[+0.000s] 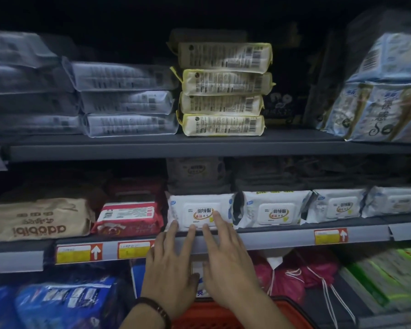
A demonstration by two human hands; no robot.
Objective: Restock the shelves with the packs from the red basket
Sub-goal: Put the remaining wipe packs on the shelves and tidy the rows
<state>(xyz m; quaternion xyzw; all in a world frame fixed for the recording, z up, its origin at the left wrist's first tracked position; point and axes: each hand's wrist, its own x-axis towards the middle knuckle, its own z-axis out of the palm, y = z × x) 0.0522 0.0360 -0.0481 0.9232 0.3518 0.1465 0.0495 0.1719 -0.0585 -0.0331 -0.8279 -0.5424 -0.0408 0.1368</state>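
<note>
Outstretched left hand [169, 269] and right hand [226, 264] touch white flip-lid pack [199, 206].

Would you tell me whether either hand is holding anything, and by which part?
Nothing is held: the left hand and right hand are open, straight fingers pressing the lower front of the white pack.

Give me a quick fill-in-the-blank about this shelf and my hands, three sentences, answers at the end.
1. The left hand and right hand lay straight fingers on a ____ pack on the middle shelf.
2. The basket below the wrists is ____.
3. The bracelet is on the ____ wrist.
Answers: white; red; left.
</note>
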